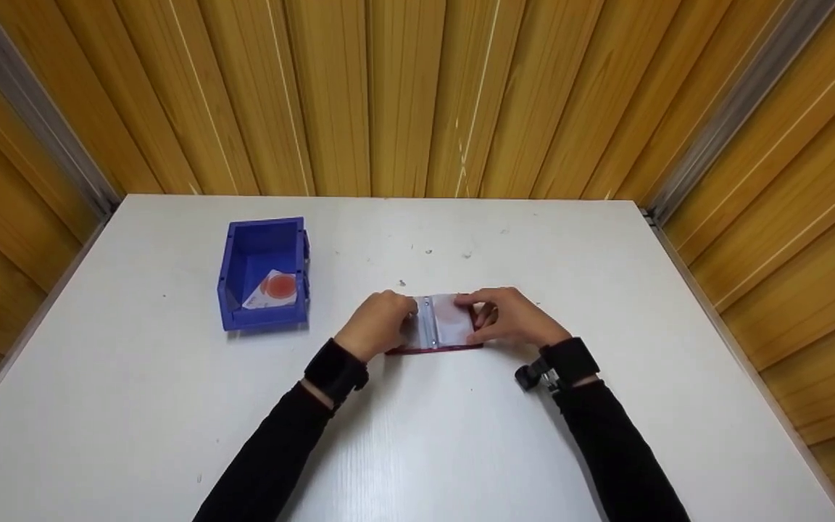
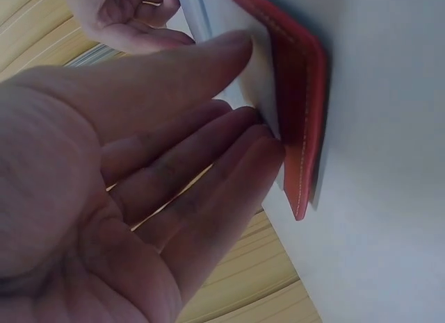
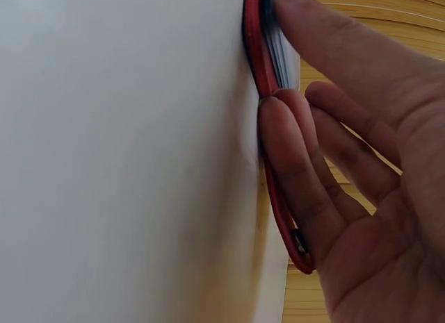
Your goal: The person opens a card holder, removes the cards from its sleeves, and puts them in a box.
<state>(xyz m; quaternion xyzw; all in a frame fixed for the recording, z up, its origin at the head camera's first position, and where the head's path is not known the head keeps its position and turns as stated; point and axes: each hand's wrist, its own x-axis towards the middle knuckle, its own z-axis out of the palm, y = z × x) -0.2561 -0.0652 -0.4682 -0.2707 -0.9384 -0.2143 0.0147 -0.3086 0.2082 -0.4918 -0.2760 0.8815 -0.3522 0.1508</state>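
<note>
Holding a small open card holder between them, a person's left hand and right hand meet over the middle of the white counter, where the holder lies spread open. Its clear pages fan out on both sides of a pale spine strip with small metal studs, and the red cover shows beneath them, stitched along its edge in the left wrist view. The left thumb lies over the page on its side while the other fingers bend to the page's outer edge, pinching it just above the cover. The right thumb rests on top of the pages and the right fingers curl against the cover's outer edge, clamped on that side of the holder.

To the left of the hands and farther back, apart from the holder, stands a blue bin; a white card with an orange-red circle leans tilted inside it. Black straps circle both wrists, below them black sleeves. Wood-patterned walls enclose the counter's back and sides.
</note>
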